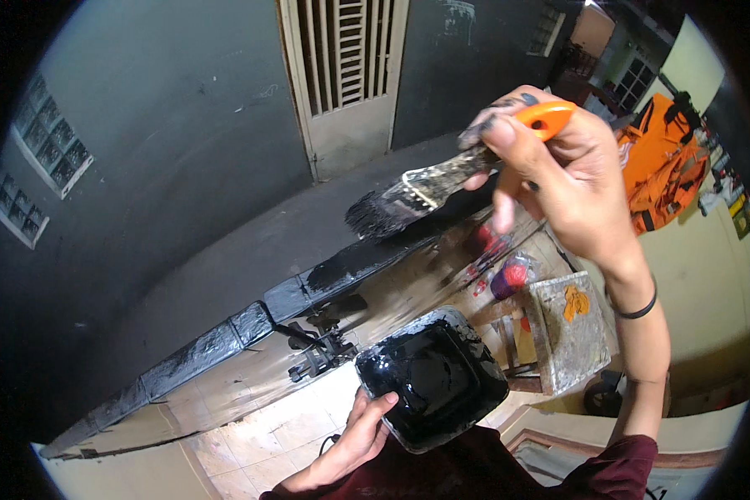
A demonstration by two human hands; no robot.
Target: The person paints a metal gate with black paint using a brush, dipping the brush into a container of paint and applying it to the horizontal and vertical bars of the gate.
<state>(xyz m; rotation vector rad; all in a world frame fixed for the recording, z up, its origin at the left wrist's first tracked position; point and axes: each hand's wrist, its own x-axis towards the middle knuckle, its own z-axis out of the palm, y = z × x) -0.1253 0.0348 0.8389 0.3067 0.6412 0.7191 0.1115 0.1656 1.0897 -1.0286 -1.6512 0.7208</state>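
Raised in the upper right, my right hand [567, 179] grips a paintbrush [429, 185] by its orange-ended handle. The brush is smeared with black paint, and its bristles point left and down, over a long ledge [193, 354] coated in glossy black. Whether the bristles touch the ledge I cannot tell. Black smudges mark my right fingers. Low in the middle, my left hand [365, 429] holds a squarish plastic container [487, 350] by its left edge, with the thumb over the rim. Wet black paint [429, 371] lies inside it.
Beyond the ledge stand a grey wall [167, 167] and a pale slatted door [350, 125]. Below it are a tiled floor [258, 433], a paint-stained small table [571, 367] with an orange cloth [575, 302], and a dark metal object [317, 350]. Orange bags [662, 167] hang at the right.
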